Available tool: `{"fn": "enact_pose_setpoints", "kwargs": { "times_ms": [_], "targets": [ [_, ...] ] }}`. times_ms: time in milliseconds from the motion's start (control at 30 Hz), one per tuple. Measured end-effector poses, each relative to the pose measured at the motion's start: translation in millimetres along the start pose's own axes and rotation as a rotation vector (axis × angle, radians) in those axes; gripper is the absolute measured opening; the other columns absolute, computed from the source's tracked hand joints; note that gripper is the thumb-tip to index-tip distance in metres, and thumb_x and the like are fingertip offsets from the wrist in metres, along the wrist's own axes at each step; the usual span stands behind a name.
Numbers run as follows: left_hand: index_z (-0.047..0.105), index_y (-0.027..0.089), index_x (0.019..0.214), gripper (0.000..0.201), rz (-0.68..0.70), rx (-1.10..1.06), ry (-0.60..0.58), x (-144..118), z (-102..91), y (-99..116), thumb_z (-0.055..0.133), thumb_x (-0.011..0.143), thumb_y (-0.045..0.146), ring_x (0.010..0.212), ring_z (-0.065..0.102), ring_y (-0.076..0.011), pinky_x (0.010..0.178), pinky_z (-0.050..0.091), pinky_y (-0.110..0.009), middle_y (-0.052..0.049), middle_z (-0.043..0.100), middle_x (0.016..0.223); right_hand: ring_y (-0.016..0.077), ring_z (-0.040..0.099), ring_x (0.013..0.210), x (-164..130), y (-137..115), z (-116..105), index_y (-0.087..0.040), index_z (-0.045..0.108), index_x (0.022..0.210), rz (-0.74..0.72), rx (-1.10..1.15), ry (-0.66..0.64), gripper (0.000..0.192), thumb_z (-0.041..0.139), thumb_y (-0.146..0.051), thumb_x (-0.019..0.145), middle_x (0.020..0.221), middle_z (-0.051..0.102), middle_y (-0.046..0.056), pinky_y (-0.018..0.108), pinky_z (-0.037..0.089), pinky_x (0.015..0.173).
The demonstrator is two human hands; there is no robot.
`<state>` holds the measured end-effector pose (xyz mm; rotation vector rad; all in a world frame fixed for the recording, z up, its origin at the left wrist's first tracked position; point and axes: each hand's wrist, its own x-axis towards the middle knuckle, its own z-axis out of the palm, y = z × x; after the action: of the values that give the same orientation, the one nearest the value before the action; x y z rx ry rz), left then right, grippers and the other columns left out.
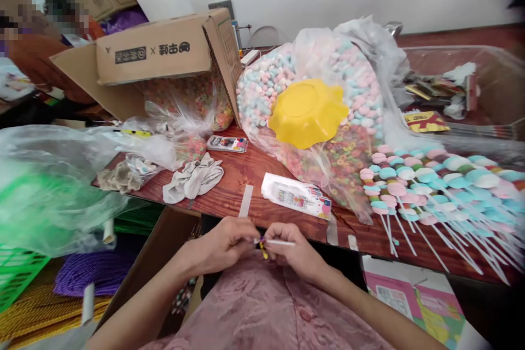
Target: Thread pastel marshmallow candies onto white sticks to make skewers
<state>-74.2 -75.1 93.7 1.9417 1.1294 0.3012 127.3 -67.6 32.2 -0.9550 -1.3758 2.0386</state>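
Just past my lap, at the table's front edge, both hands meet fingertip to fingertip. My right hand (293, 251) is closed on a thin white stick (283, 242), which points right between its fingers. My left hand (229, 246) is closed in a pinch at the stick's other end. Between the fingertips hangs a small shiny yellow and purple strip (263, 249); its exact kind is too small to tell. To the right lies a pile of pink, blue and white marshmallow skewers (435, 180), their white sticks toward me.
Behind my hands lie printed packets (295, 197) and a crumpled grey cloth (194, 178). A large candy bag (262, 82) bears a yellow wavy-edged dish (307, 112). An open cardboard box (151, 54) stands back left. Purple cords (92, 273) lie below left. Another person (49, 65) is far left.
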Motion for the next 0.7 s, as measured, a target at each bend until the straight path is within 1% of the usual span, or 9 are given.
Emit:
{"fn": "enact_pose_setpoints", "kwargs": {
  "times_ms": [100,167,233,267,300,400,467,567,700],
  "targets": [
    [0.067,0.016,0.077,0.017,-0.277,0.074,-0.171,-54.3,-18.1,-23.0,0.051,0.083,0.017,0.073,0.057,-0.0134,0.068,0.041,-0.023,-0.002,0.065,0.078,0.0127,0.05,0.064,-4.0,-1.1,-1.3,-0.02,0.055,0.074,-0.324,-0.572,0.048,0.014,0.048,-0.019,0.087,0.07,0.058,0.0,0.027,0.038,0.062],
    [0.066,0.016,0.07,0.013,-0.526,0.215,-0.261,-85.1,-24.5,-43.4,0.055,0.076,0.019,0.07,0.06,-0.0167,0.063,0.042,-0.024,-0.002,0.064,0.071,0.014,0.054,0.065,-7.6,-3.4,-8.2,-0.021,0.056,0.078,-0.486,-0.783,0.082,0.016,0.045,-0.014,0.088,0.073,0.061,0.0,0.028,0.041,0.064],
    [0.068,0.016,0.076,0.012,-0.731,0.499,-0.141,-97.0,-24.4,-59.4,0.062,0.07,0.024,0.08,0.064,-0.0245,0.067,0.046,-0.03,-0.006,0.068,0.08,0.0144,0.057,0.063,-11.9,-5.5,-15.0,-0.022,0.055,0.079,-0.541,-0.845,0.098,0.016,0.044,-0.013,0.088,0.072,0.062,-0.001,0.028,0.043,0.063],
    [0.07,0.016,0.082,0.016,-0.745,0.586,-0.078,-92.7,-21.2,-62.6,0.063,0.071,0.026,0.085,0.065,-0.0276,0.072,0.048,-0.034,-0.009,0.07,0.086,0.0145,0.058,0.063,-14.2,-6.6,-17.3,-0.023,0.054,0.079,-0.551,-0.852,0.11,0.016,0.045,-0.013,0.088,0.071,0.062,-0.002,0.027,0.044,0.063],
    [0.071,0.017,0.089,0.02,-0.664,0.619,-0.019,-81.3,-15.9,-61.5,0.062,0.073,0.026,0.091,0.065,-0.0285,0.078,0.049,-0.038,-0.01,0.07,0.093,0.0145,0.059,0.063,-16.5,-7.9,-18.8,-0.023,0.054,0.079,-0.556,-0.858,0.126,0.015,0.046,-0.014,0.087,0.071,0.063,-0.003,0.027,0.046,0.063],
    [0.067,0.02,0.11,0.029,-0.094,0.517,0.084,-13.6,10.3,-33.4,0.05,0.086,0.023,0.106,0.06,-0.0227,0.094,0.048,-0.037,-0.011,0.066,0.114,0.0155,0.061,0.065,-24.1,-14.0,-22.3,-0.024,0.054,0.081,-0.575,-0.912,0.206,0.017,0.044,-0.012,0.088,0.073,0.064,-0.002,0.028,0.049,0.064],
    [0.066,0.019,0.106,0.028,0.141,0.563,0.131,42.4,30.0,-5.6,0.045,0.088,0.014,0.103,0.058,-0.022,0.091,0.048,-0.036,-0.011,0.064,0.11,0.0166,0.062,0.068,-32.2,-18.9,-30.0,-0.023,0.056,0.084,-0.625,-0.995,0.318,0.02,0.042,-0.009,0.089,0.076,0.065,0.001,0.028,0.05,0.066],
    [0.062,0.013,0.106,0.029,0.201,0.781,0.105,108.7,51.3,21.0,0.047,0.082,0.007,0.101,0.055,-0.0266,0.083,0.049,-0.04,-0.014,0.061,0.107,0.0188,0.063,0.072,-56.0,-24.0,-58.6,-0.02,0.059,0.09,-0.728,-1.125,0.54,0.022,0.042,-0.007,0.089,0.079,0.067,0.006,0.031,0.05,0.068],
    [0.062,0.01,0.103,0.028,0.204,0.957,0.075,141.2,60.0,14.3,0.044,0.083,0.003,0.096,0.056,-0.0279,0.075,0.049,-0.04,-0.014,0.06,0.103,0.0174,0.066,0.074,-109.1,-22.7,-116.7,-0.021,0.063,0.097,-0.724,-1.304,0.941,0.019,0.052,-0.009,0.087,0.083,0.071,0.005,0.029,0.051,0.071]
  ]
}}
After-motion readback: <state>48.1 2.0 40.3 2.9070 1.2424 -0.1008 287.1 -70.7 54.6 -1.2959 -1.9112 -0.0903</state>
